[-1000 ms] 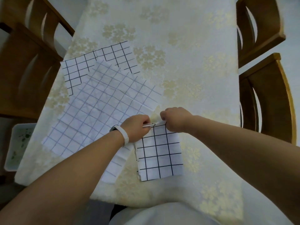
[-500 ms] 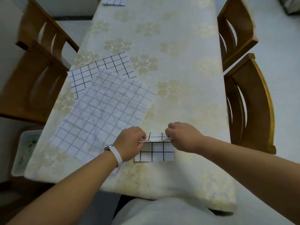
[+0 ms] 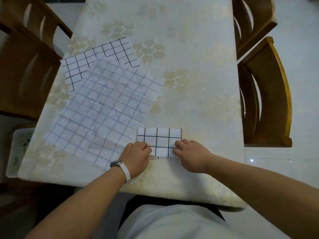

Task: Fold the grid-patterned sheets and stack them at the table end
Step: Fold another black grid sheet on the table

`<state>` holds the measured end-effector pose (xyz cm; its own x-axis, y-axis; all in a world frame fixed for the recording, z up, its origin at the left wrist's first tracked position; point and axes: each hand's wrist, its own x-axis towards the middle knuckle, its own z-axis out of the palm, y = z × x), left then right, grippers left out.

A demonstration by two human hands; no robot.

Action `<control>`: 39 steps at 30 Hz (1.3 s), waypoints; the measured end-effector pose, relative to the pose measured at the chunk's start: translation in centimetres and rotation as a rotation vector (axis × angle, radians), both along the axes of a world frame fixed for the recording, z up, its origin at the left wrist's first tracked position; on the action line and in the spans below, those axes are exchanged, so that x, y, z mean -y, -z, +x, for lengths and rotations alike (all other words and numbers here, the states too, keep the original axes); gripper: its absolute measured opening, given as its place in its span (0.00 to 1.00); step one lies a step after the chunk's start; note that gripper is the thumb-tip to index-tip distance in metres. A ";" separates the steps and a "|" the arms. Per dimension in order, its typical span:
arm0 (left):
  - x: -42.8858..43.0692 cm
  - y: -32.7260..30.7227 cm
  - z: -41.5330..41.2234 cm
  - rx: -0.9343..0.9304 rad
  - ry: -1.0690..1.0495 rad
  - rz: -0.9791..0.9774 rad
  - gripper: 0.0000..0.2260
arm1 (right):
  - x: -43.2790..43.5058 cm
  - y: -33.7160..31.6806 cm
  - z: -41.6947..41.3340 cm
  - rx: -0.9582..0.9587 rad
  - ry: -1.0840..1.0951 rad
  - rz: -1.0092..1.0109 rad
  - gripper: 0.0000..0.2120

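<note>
A small folded sheet (image 3: 159, 139) with a bold black grid lies flat near the table's front edge. My left hand (image 3: 136, 156) pinches its near left corner, where the paper layers show under the thumb. With curled fingers, my right hand (image 3: 189, 156) holds the near right corner. A large unfolded sheet (image 3: 107, 107) with a faint blue grid lies to the left, touching the folded one. Under its far corner sits another black-grid sheet (image 3: 96, 56), partly covered.
The table (image 3: 198, 75) wears a pale floral cloth. Wooden chairs stand on the left (image 3: 25, 57) and on the right (image 3: 264, 100), with another further back (image 3: 250, 16). A white tray (image 3: 19, 147) sits low beside the table's front left corner.
Both hands brought the sheet's far edge over toward me, halving it. The folded sheet now lies flat and my hands sit at its near corners.
</note>
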<state>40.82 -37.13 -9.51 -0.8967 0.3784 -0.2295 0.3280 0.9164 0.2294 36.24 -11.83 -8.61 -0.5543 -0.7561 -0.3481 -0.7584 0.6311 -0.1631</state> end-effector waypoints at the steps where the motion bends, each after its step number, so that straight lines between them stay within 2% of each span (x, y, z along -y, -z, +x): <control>1: 0.1 0.0 0.0 0.017 -0.001 -0.008 0.04 | 0.0 0.0 0.1 0.014 0.008 0.010 0.13; 4: 0.2 -0.2 -0.3 0.033 0.000 0.004 0.12 | 0.5 -0.3 -0.4 0.068 0.037 0.018 0.13; 8: -0.2 -1.1 -3.5 -0.010 -0.079 0.049 0.14 | 2.2 -1.3 -2.3 0.033 0.187 -0.059 0.12; 14: -1.6 -2.3 -8.9 0.170 -0.049 -0.193 0.24 | 4.7 -1.4 -5.2 0.064 0.375 0.017 0.22; 21: -1.8 -1.9 -10.8 0.237 0.051 -0.286 0.23 | 5.8 -0.8 -6.3 0.129 0.384 0.122 0.30; 25: -1.5 -1.9 -11.2 0.270 0.122 -0.281 0.16 | 6.3 -0.8 -6.6 0.143 0.404 0.142 0.24; 28: -0.9 -2.2 -11.0 0.355 0.103 -0.134 0.06 | 6.4 -1.2 -6.6 0.149 0.425 0.120 0.15; 31: 0.5 -2.4 -10.2 0.506 -0.090 0.112 0.01 | 5.9 -1.3 -6.5 0.211 0.536 0.068 0.06; 34: 1.9 -2.2 -9.0 0.590 -0.291 0.366 0.02 | 5.0 -1.2 -5.5 0.403 0.846 -0.074 0.05; 39: 2.7 -1.7 -7.4 0.644 -0.621 0.791 0.04 | 3.6 -1.4 -2.4 0.732 1.395 -0.543 0.05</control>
